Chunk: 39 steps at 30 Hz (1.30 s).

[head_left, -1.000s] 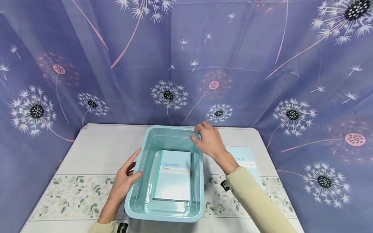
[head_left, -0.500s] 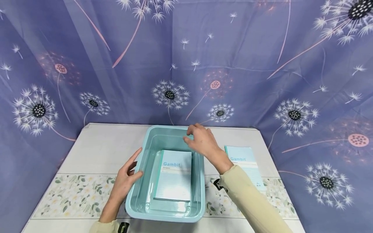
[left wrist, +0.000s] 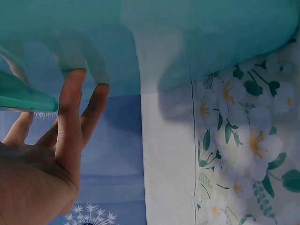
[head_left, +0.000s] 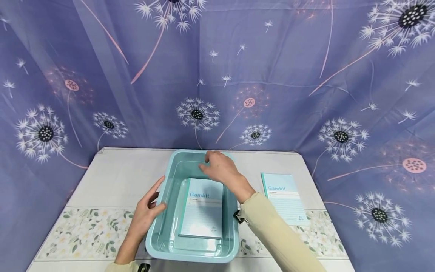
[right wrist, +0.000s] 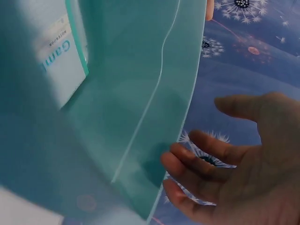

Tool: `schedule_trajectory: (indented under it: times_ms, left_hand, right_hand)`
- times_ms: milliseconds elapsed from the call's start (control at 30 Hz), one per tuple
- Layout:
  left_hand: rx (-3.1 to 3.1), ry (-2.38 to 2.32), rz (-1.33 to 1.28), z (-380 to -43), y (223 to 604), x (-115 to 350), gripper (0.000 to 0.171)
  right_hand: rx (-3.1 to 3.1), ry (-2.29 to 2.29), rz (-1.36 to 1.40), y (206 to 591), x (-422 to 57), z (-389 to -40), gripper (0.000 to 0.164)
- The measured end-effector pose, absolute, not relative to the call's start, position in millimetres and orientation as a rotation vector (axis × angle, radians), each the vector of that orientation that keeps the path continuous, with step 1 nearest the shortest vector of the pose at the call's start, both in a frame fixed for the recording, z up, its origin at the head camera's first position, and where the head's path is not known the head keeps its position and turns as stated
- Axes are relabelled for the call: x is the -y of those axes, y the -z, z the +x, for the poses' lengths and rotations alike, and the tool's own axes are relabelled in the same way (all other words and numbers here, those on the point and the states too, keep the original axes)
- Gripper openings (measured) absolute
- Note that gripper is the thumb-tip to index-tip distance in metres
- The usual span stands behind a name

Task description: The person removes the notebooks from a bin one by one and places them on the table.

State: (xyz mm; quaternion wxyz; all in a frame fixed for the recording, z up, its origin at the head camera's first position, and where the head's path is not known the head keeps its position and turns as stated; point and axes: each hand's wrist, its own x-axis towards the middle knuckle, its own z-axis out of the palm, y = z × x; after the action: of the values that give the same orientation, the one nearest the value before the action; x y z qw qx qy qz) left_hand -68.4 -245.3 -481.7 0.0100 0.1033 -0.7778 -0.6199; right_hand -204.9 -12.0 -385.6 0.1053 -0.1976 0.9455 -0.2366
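A light-blue plastic basin [head_left: 192, 258] stands on the table with a Gambit notebook [head_left: 201, 209] lying flat inside. My left hand [head_left: 144, 211] holds the basin's left side, thumb at the rim and fingers against the outer wall; in the left wrist view, its fingertips [left wrist: 101, 89] touch that wall. Over the far right part of the basin is my right hand [head_left: 221, 166], fingers loosely bent and nothing in them. In the right wrist view this hand [right wrist: 234, 164] is beside the basin's rim; whether it touches is unclear.
A second Gambit notebook [head_left: 284, 200] lies on the table to the right of the basin. A floral strip [head_left: 91, 232] crosses the white tabletop [head_left: 132, 173]. Purple dandelion-print curtain [head_left: 153, 113] hangs behind and at both sides.
My right hand has moved left from the basin's far right corner to over its inside, uncovering more of the notebook on the table. The left hand stays at the basin's side.
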Motion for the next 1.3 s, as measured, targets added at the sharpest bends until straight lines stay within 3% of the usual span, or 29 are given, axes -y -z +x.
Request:
schedule_trajectory:
  times_ms: [467,800,1300]
  left_hand:
    - [2.411,1.951,0.288,-66.9,483.6,247.2,0.079]
    - [2.401,1.966,0.254,-67.1,485.9,247.3,0.08]
    - [2.387,1.99,0.253,-67.3,486.0,246.5,0.079]
  right_hand:
    - [-2.697,0.658,-0.537,399.4,45.1,-202.3,0.046]
    - [-2.669,0.593,-0.438,427.7,55.2,-203.5,0.073]
    - [-2.681,0.479,-0.352,447.3,68.9,-205.4,0.081]
